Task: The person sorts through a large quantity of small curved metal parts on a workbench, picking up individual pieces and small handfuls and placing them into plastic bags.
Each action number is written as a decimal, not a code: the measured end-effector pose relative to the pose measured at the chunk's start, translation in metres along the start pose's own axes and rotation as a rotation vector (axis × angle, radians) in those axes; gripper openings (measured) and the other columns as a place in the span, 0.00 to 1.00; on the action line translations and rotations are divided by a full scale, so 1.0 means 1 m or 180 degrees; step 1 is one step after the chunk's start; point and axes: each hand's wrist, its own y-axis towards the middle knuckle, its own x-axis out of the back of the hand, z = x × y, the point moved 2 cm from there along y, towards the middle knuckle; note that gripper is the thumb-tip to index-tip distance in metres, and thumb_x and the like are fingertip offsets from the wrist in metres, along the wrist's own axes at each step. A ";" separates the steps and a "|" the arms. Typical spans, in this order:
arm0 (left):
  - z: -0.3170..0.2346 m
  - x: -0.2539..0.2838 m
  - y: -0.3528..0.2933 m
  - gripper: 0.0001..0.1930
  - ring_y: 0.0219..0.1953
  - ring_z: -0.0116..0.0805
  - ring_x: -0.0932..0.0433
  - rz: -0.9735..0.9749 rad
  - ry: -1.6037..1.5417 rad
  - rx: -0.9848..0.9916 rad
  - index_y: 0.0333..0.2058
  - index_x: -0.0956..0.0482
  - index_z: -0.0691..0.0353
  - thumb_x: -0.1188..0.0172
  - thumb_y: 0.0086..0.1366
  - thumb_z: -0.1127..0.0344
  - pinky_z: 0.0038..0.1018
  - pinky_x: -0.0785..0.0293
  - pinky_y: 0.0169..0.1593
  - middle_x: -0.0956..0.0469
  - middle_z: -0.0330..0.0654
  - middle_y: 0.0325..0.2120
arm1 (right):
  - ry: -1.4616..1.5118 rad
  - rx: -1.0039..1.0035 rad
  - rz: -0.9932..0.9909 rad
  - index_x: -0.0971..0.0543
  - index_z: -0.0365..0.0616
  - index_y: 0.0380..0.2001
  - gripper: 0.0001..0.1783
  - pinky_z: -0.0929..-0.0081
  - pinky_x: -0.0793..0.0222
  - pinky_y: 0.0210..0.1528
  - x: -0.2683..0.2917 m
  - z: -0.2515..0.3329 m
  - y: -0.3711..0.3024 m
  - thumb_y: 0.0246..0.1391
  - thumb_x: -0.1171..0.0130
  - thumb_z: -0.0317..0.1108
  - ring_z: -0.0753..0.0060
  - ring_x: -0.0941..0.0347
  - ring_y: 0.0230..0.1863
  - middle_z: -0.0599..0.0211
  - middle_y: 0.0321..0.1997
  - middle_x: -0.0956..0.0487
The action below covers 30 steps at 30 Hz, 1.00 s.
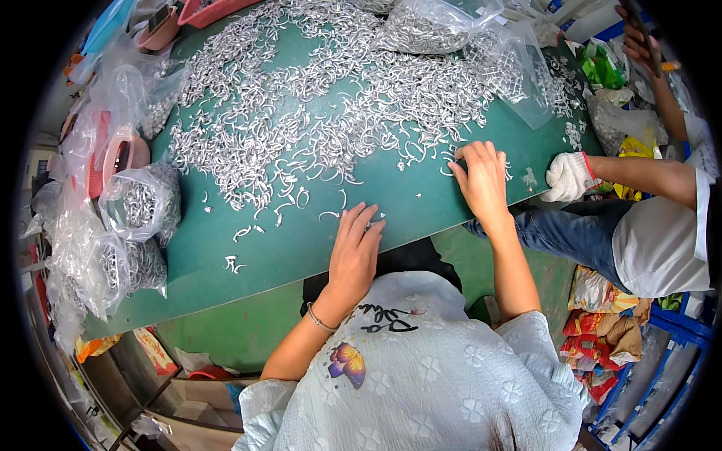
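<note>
Metal pieces (361, 135) spread from ten to one o'clock of the loosely open left hand (353, 248); whether the right hand (483, 179), curled at two, grips any, I can't tell. I'd part them lightly, few at once.

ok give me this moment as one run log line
left hand: over green table, grip unclear | right hand: at loose silvery pieces, grip unclear | co-worker's gloved hand: at table edge

- what's on your green table (293, 248)?
- small silvery curved pieces (256, 143), strewn thickly across your far side; a clear bag (421, 31) sits near the far edge, two filled bags (147, 267) at your left.
</note>
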 end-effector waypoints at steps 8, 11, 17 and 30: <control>-0.001 0.000 0.002 0.13 0.59 0.54 0.35 -0.0038 -0.0040 -0.0030 0.42 0.24 0.69 0.42 0.57 0.80 0.49 0.41 0.63 0.30 0.50 0.52 | 0.0094 -0.0090 -0.0246 0.24 0.43 0.27 0.05 0.63 0.42 0.40 -0.001 0.007 0.007 0.45 0.38 0.28 0.59 0.33 0.38 0.65 0.31 0.27; -0.001 0.000 0.001 0.13 0.58 0.55 0.35 -0.0016 -0.0024 -0.0082 0.43 0.25 0.69 0.43 0.57 0.79 0.50 0.40 0.62 0.31 0.51 0.52 | 0.0118 -0.0148 -0.0200 0.23 0.43 0.27 0.05 0.63 0.42 0.41 -0.007 0.014 0.013 0.46 0.38 0.30 0.59 0.33 0.38 0.65 0.31 0.27; 0.000 0.001 -0.001 0.13 0.58 0.55 0.35 -0.0047 -0.0055 -0.0044 0.42 0.25 0.69 0.43 0.57 0.79 0.50 0.40 0.62 0.31 0.51 0.52 | 0.0349 -0.0041 0.0141 0.22 0.44 0.28 0.04 0.64 0.42 0.42 -0.014 0.013 0.016 0.48 0.38 0.29 0.60 0.32 0.39 0.66 0.32 0.27; -0.002 0.000 0.003 0.13 0.58 0.55 0.34 -0.0092 -0.0036 -0.0022 0.42 0.24 0.69 0.43 0.56 0.80 0.50 0.41 0.63 0.30 0.52 0.52 | 0.0234 0.0814 0.0691 0.26 0.40 0.28 0.06 0.63 0.43 0.45 0.000 0.008 0.026 0.46 0.39 0.27 0.59 0.34 0.43 0.62 0.35 0.29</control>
